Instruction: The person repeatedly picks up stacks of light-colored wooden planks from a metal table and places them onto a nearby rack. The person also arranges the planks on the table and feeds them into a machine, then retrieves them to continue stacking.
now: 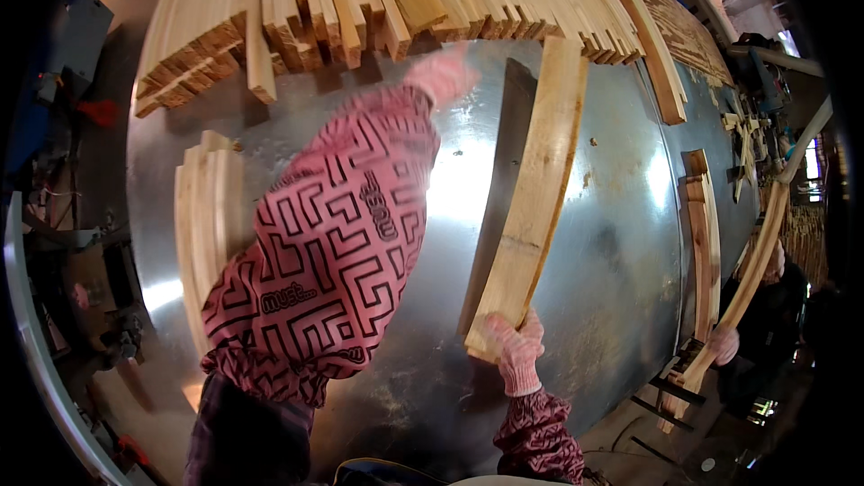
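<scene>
My right hand, in a pale pink knit glove, is closed round the near end of a wooden board. The board slants up and away, its far end by the row of stacked boards, and casts a dark shadow on the metal table. My left arm, in a red patterned sleeve, stretches across the table. My gloved left hand is nearest the front ends of the stacked boards; motion blurs its fingers, so its grip cannot be made out.
A shiny metal table lies under everything. A smaller pile of boards sits at the left, partly behind my sleeve. More boards rest at the right edge. Beyond them a person's gloved hand holds a long wooden strip.
</scene>
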### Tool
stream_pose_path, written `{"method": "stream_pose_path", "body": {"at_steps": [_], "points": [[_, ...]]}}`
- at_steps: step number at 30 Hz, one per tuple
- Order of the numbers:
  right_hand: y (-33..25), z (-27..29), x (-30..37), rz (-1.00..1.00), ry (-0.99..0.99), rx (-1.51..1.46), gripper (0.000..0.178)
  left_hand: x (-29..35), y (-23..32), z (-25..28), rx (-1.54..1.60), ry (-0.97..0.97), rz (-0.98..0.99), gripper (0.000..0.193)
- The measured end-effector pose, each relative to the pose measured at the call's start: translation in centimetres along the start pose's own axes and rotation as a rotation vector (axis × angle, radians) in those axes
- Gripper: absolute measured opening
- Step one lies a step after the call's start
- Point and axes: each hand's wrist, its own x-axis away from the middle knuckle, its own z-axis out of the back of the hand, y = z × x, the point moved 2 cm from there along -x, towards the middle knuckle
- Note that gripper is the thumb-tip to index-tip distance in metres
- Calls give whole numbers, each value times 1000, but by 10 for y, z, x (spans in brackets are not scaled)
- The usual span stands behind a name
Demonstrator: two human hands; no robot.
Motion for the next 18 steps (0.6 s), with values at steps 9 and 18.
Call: {"method": "stream_pose_path", "body": {"at_steps": [9,18], "points": [[-59,-40,-103,121,-39,356,60,-14,-25,6,-99,621,-59,83],[-279,-229,-278,641,-21,1150,52,73,11,5,349,414,-102,69]]}}
